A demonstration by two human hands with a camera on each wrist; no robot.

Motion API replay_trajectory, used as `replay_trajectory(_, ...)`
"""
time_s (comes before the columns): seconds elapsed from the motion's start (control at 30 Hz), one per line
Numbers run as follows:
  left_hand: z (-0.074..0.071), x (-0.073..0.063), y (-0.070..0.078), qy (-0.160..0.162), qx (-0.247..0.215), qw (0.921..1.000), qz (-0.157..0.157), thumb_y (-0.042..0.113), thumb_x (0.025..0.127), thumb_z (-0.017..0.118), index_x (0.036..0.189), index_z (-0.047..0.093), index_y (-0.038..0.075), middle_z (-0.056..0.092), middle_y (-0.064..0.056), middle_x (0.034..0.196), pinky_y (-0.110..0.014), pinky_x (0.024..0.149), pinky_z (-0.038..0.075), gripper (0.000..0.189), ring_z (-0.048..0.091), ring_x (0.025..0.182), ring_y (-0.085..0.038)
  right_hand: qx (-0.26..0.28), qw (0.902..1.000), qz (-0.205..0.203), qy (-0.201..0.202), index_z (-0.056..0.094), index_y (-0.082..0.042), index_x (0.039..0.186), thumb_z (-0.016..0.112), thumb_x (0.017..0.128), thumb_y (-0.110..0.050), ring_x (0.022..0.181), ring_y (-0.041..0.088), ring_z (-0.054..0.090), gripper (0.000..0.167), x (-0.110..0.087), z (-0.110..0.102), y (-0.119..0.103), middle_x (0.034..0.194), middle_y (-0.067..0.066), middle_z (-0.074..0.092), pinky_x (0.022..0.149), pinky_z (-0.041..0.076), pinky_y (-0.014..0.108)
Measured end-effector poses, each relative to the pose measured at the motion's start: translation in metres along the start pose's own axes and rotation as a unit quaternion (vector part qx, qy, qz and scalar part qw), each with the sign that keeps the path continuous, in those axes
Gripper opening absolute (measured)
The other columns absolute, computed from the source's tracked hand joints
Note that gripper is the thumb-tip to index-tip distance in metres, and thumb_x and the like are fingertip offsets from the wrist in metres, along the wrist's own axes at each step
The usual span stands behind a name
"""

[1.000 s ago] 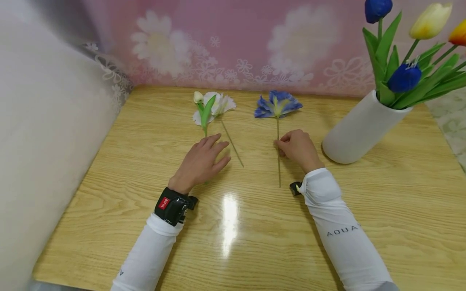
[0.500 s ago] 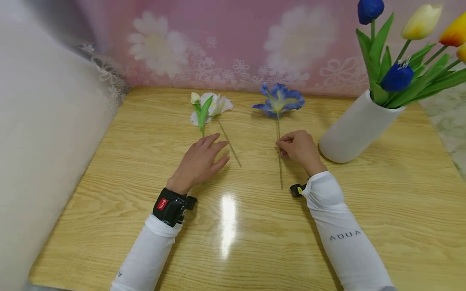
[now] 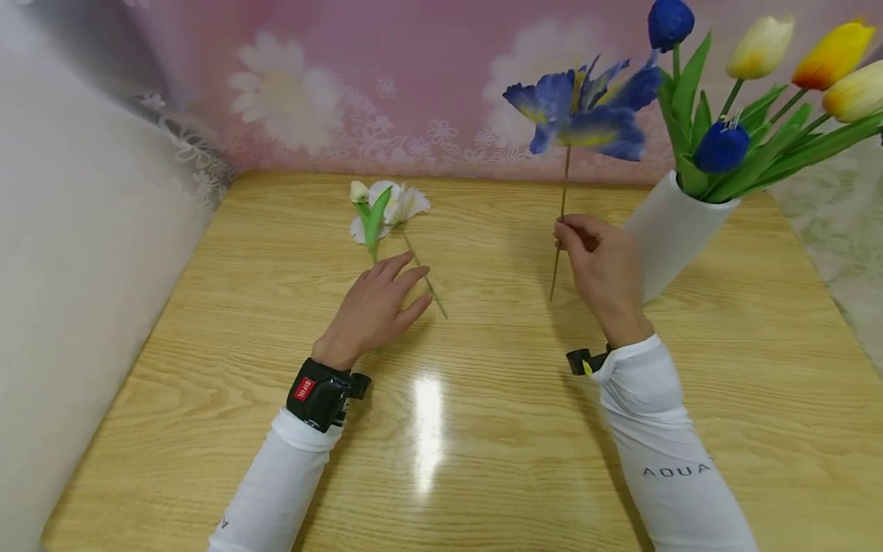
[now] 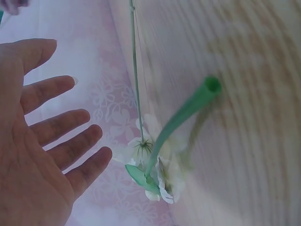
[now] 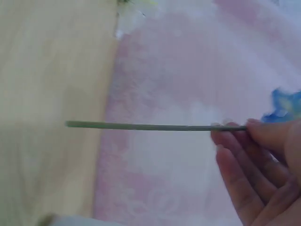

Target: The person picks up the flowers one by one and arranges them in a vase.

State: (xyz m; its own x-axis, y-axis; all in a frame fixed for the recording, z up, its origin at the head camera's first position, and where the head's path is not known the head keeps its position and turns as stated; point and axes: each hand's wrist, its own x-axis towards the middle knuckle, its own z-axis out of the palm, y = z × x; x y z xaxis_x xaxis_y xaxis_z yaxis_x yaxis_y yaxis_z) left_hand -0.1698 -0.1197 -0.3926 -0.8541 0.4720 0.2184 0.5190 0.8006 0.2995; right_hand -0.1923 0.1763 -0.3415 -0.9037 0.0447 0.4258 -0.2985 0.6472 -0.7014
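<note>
My right hand (image 3: pixel 607 272) pinches the thin stem of a blue artificial iris (image 3: pixel 586 115) between thumb and fingertips, and the flower stands upright above the table. In the right wrist view the bare stem (image 5: pixel 141 127) juts out from the fingertips. My left hand (image 3: pixel 372 307) holds nothing; its fingers are spread above the stems of a white tulip bud with a green leaf (image 3: pixel 375 215) and a white flower (image 3: pixel 410 205). Those two lie together on the table. In the left wrist view the hand (image 4: pixel 51 132) is apart from the green tulip stem (image 4: pixel 183 113).
A white vase (image 3: pixel 690 230) leans at the right, partly behind my right hand, with several blue, cream and yellow tulips (image 3: pixel 759 50) in it. The wooden table (image 3: pixel 483 445) meets a pink floral backdrop (image 3: pixel 414 84) at the back and a white wall (image 3: pixel 83 253) at the left.
My right hand has lifted the blue iris off the table, moving it up and to the right toward the vase. The left hand has stayed nearly still.
</note>
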Motion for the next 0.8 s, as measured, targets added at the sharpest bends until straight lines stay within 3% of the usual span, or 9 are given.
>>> replay_trajectory(0.13,0.0,0.002,0.002,0.004,0.002,1.0,0.005,0.037,0.098,0.053,0.135,0.055,0.008,0.041,-0.016,0.144,-0.051,0.1,0.037,0.047,0.039,0.13,-0.032,0.044,0.9937,-0.059,0.085,0.073,0.002,0.103,0.064,0.093,-0.012,0.076,0.011,0.067,0.02,0.001,-0.014,-0.008,0.091,0.012,0.072,0.069,0.048,0.011)
replay_trajectory(0.27,0.001,0.005,0.005,0.004,0.004,0.9999,0.008,0.038,0.098,0.053,0.135,0.054,0.009,0.04,-0.016,0.145,-0.051,0.1,0.037,0.047,0.04,0.13,-0.032,0.093,0.9765,-0.111,0.16,0.074,0.005,0.096,0.068,0.089,-0.006,0.073,0.004,0.065,0.014,0.001,-0.028,-0.015,0.087,0.014,0.071,0.071,0.051,0.016)
replay_trajectory(0.37,0.001,0.006,0.006,0.005,0.0,0.9999,0.009,0.037,0.098,0.053,0.135,0.054,0.009,0.04,-0.016,0.145,-0.052,0.1,0.037,0.047,0.04,0.13,-0.033,0.103,0.9635,-0.136,0.206,0.075,0.004,0.095,0.069,0.088,-0.005,0.072,0.005,0.066,0.013,0.001,-0.038,-0.02,0.084,0.014,0.071,0.07,0.052,0.018)
replay_trajectory(0.57,-0.001,0.008,0.009,0.007,-0.008,0.9999,0.011,0.038,0.098,0.053,0.137,0.053,0.01,0.04,-0.015,0.145,-0.053,0.1,0.036,0.048,0.039,0.13,-0.033,0.095,0.9439,-0.138,0.285,0.076,-0.001,0.094,0.069,0.088,-0.006,0.072,0.007,0.067,0.011,0.0,-0.056,-0.031,0.085,0.013,0.072,0.072,0.053,0.021)
replay_trajectory(0.8,-0.001,0.011,0.01,0.02,-0.011,0.9993,0.029,0.036,0.098,0.054,0.137,0.053,0.009,0.04,-0.016,0.145,-0.052,0.1,0.037,0.047,0.04,0.129,-0.034,0.081,0.9268,-0.128,0.344,0.077,-0.003,0.092,0.069,0.089,-0.01,0.072,0.008,0.067,0.011,0.002,-0.072,-0.039,0.084,0.011,0.072,0.071,0.053,0.02)
